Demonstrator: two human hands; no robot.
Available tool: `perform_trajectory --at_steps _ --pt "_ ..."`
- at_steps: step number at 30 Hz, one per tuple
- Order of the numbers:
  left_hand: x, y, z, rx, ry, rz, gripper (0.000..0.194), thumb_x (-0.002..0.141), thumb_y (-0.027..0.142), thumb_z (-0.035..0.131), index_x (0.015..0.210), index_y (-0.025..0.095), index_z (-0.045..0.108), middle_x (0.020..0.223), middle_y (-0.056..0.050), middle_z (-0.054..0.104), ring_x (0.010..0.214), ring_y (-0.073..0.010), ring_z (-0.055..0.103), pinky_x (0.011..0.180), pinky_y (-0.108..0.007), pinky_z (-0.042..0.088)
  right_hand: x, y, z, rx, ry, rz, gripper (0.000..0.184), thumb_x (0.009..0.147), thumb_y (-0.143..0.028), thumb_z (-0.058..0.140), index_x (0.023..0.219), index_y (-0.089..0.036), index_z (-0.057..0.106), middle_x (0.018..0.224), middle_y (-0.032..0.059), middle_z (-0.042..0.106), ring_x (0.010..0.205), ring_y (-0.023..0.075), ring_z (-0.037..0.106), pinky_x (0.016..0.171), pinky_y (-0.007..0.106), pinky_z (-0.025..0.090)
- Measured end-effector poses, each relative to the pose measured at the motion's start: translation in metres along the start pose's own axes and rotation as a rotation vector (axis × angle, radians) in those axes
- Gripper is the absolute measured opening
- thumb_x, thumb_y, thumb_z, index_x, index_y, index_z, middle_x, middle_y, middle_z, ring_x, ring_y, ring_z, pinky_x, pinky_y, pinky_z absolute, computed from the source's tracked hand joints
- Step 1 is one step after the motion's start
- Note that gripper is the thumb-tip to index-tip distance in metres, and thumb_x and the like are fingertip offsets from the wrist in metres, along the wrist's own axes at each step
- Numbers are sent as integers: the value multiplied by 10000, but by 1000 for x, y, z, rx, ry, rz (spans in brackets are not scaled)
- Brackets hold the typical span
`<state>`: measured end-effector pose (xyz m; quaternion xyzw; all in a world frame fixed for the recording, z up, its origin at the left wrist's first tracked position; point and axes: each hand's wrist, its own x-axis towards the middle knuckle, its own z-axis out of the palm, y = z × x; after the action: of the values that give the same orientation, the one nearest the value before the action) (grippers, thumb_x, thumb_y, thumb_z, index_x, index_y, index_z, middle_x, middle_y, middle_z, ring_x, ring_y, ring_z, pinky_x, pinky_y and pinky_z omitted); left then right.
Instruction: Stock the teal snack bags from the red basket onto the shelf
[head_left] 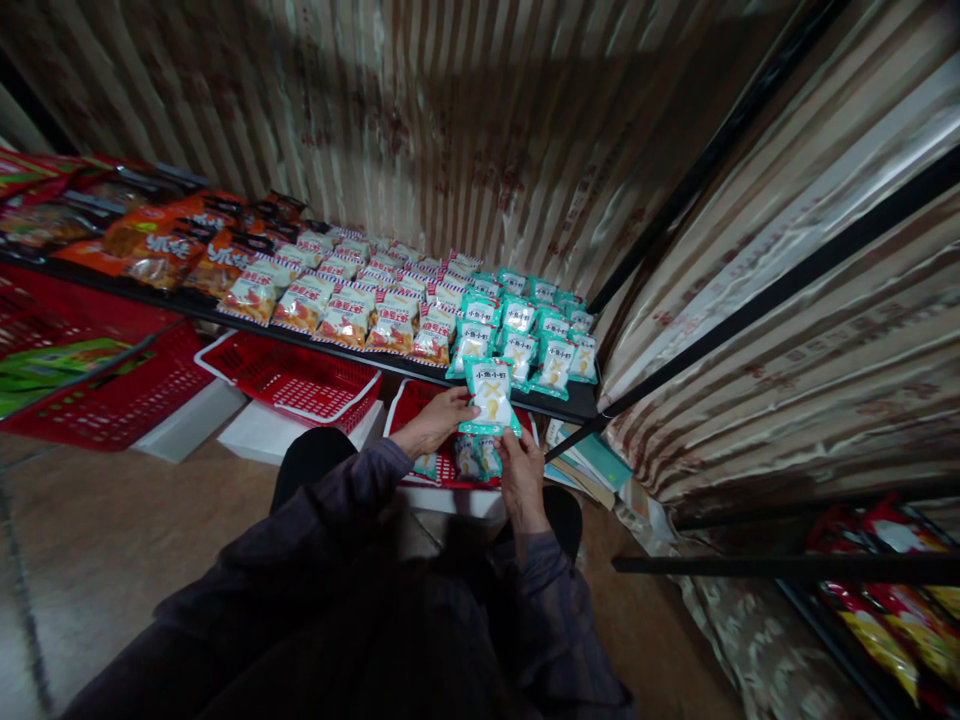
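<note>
A teal and white snack bag is held upright in front of the shelf edge, its printed face toward me. My left hand grips its left side, thumb on the front. At the lower right corner, my right hand pinches the same bag. Just beyond it, rows of matching teal bags lie on the black shelf. Below my hands, a red basket holds a few more teal bags, partly hidden by the hands and the held bag.
White and orange snack bags fill the shelf's middle, with orange bags farther left. A second red basket and a larger red basket stand below. Black rack bars cross the right side before a striped curtain.
</note>
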<state>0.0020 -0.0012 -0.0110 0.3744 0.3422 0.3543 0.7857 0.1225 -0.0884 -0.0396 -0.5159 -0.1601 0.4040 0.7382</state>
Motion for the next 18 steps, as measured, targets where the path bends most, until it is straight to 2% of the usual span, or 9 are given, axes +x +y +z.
perform_trajectory --at_steps 7,11,15,18 --pt "-2 0 1 72 -39 60 609 570 158 844 1129 123 605 939 -78 689 796 -155 647 796 -302 496 -2 1 2 38 43 -30 378 560 -390 839 833 -177 689 832 4 707 659 67 604 634 189 507" --pt "-3 0 2 149 -15 106 715 616 174 790 1280 144 527 984 -76 668 805 -152 634 790 -298 496 -2 3 4 31 57 -43 406 547 -418 849 832 -176 691 816 9 704 648 75 602 604 193 505" --pt "-1 -7 4 266 57 245 841 649 148 723 1423 242 409 1231 -106 578 868 -156 618 803 -306 499 -2 5 4 2 67 -65 423 547 -450 841 833 -180 686 819 24 708 683 105 624 618 218 521" --pt "4 -13 4 344 69 339 765 650 99 664 1376 269 496 1370 -99 501 1004 -188 592 873 -306 485 -2 8 4 -12 85 -67 449 556 -455 830 881 -176 697 828 28 710 697 116 627 635 229 524"
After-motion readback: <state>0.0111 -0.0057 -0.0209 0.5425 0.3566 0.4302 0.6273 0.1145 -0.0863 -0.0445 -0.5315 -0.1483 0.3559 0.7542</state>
